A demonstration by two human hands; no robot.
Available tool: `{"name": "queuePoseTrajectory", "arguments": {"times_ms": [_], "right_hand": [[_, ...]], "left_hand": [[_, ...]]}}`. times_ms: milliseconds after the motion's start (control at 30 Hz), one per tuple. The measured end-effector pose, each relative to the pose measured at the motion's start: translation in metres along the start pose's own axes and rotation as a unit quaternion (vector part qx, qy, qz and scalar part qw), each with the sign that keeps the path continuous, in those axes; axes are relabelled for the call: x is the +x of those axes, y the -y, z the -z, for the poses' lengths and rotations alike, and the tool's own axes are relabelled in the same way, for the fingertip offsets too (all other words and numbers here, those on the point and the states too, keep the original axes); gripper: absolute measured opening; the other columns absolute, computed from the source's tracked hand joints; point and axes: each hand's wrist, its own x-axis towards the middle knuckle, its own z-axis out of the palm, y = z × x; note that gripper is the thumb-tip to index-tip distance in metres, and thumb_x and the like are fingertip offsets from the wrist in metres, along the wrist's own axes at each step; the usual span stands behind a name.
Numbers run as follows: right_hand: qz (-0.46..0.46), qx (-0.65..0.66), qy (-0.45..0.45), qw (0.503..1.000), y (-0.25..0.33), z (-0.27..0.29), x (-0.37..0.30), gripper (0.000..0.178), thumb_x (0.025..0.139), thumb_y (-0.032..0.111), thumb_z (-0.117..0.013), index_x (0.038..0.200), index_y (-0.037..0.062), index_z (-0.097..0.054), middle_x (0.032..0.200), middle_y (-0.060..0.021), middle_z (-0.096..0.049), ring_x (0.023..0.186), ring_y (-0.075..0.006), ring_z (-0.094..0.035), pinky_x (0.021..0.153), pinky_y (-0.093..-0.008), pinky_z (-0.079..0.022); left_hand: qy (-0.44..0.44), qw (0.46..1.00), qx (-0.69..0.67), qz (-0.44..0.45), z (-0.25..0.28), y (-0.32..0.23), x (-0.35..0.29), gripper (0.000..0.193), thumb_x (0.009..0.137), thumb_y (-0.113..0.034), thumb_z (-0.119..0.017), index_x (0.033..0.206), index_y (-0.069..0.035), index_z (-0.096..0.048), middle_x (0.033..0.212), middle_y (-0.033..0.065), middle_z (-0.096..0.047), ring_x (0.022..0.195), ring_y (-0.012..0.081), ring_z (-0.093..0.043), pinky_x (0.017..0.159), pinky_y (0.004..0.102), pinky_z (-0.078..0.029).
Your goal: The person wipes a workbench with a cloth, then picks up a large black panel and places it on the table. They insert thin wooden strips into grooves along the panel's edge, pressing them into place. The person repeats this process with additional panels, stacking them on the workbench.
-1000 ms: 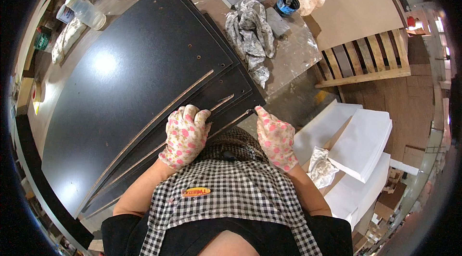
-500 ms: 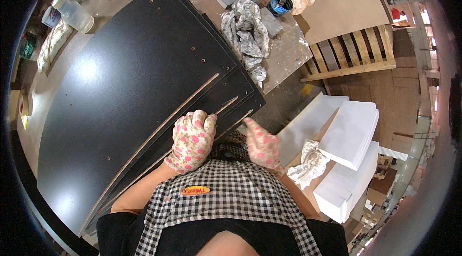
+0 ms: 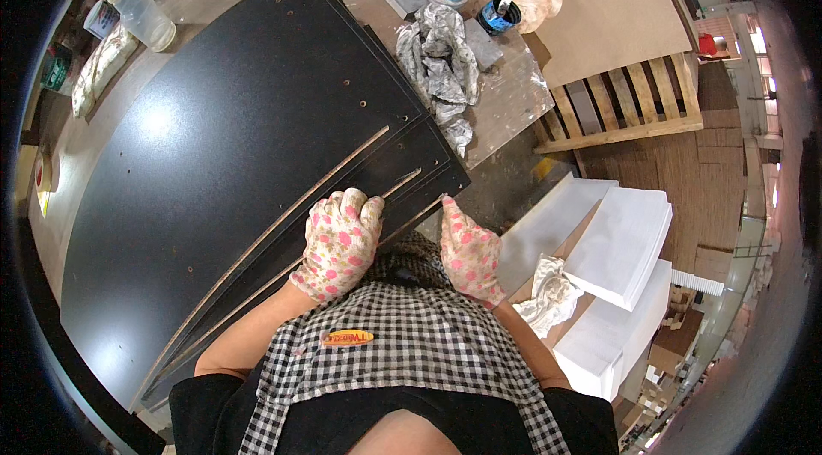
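A stack of black panels with curved edges (image 3: 223,121) covers the table in front of me, with small holes and pale, bare edges along its near side. My left hand (image 3: 341,241), in a white glove with pink flowers, lies on the stack's near edges. Its fingers are closed and curled under, hiding anything beneath them. In a matching glove, my right hand (image 3: 469,254) is at the near right corner of the lowest panel. One digit points up along the panel's edge; the others are folded in, and whatever they hold is hidden.
Crumpled, stained cloth (image 3: 441,65) lies beyond the panels, near a dark can (image 3: 498,17) and a plastic bottle (image 3: 141,14). White boards (image 3: 618,241) are stacked at the right, with a crumpled white cloth (image 3: 548,294) beside them. A slatted wooden pallet (image 3: 621,104) stands farther back.
My right hand has shifted slightly upward, its extended digit now at the panel's corner edge. My left hand stays in nearly the same place. The view has tilted a little.
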Motion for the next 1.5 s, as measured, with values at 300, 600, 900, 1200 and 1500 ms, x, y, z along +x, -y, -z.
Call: {"name": "queuePoseTrajectory", "arguments": {"times_ms": [300, 600, 900, 1200, 1500], "right_hand": [[0.056, 0.141, -0.013, 0.988, -0.027, 0.027, 0.024, 0.035, 0.088, 0.006, -0.066, 0.122, 0.0099, -0.067, 0.092, -0.0118, -0.073, 0.073, -0.0275, -0.07, 0.063, -0.0372, -0.055], [0.459, 0.128, 0.114, 0.872, -0.078, 0.039, 0.123, 0.035, 0.08, 0.006, -0.068, 0.115, 0.0131, -0.069, 0.091, -0.0058, -0.07, 0.076, -0.023, -0.069, 0.065, -0.0344, -0.056], [0.701, 0.121, 0.172, 0.682, -0.071, 0.032, 0.182, 0.028, 0.076, 0.007, -0.072, 0.102, 0.014, -0.069, 0.088, -0.0024, -0.068, 0.069, -0.0192, -0.063, 0.056, -0.0322, -0.051], [0.787, 0.082, 0.165, 0.588, -0.058, 0.027, 0.2, 0.03, 0.073, 0.01, -0.069, 0.104, 0.0118, -0.068, 0.087, -0.0005, -0.064, 0.071, -0.0174, -0.06, 0.054, -0.0317, -0.047], [0.811, 0.049, 0.143, 0.565, -0.056, 0.025, 0.205, 0.034, 0.07, 0.012, -0.071, 0.104, 0.0119, -0.069, 0.088, 0.0, -0.065, 0.074, -0.0166, -0.06, 0.057, -0.0315, -0.048]], "left_hand": [[-0.001, 1.0, 0.009, -0.014, 0.0, 0.001, -0.001, 0.039, 0.073, -0.014, -0.078, 0.109, -0.009, -0.064, 0.093, 0.0097, -0.055, 0.086, 0.0296, -0.058, 0.073, 0.0432, -0.047], [0.008, 0.996, 0.042, 0.072, 0.0, -0.014, -0.004, 0.026, 0.08, -0.022, -0.073, 0.102, -0.011, -0.068, 0.093, 0.005, -0.058, 0.091, 0.0247, -0.058, 0.077, 0.0401, -0.046], [-0.174, 0.94, 0.133, 0.262, -0.039, -0.063, -0.011, 0.043, 0.064, -0.017, -0.084, 0.103, -0.018, -0.068, 0.1, 0.003, -0.059, 0.097, 0.0274, -0.056, 0.083, 0.0439, -0.044], [-0.243, 0.908, 0.157, 0.303, -0.052, -0.072, -0.007, 0.041, 0.063, -0.02, -0.084, 0.102, -0.017, -0.069, 0.1, 0.0022, -0.059, 0.098, 0.0272, -0.057, 0.09, 0.0445, -0.044], [-0.249, 0.902, 0.153, 0.316, -0.06, -0.069, -0.006, 0.045, 0.059, -0.022, -0.085, 0.101, -0.019, -0.069, 0.1, 0.0009, -0.059, 0.101, 0.0264, -0.056, 0.092, 0.0432, -0.043]]}}
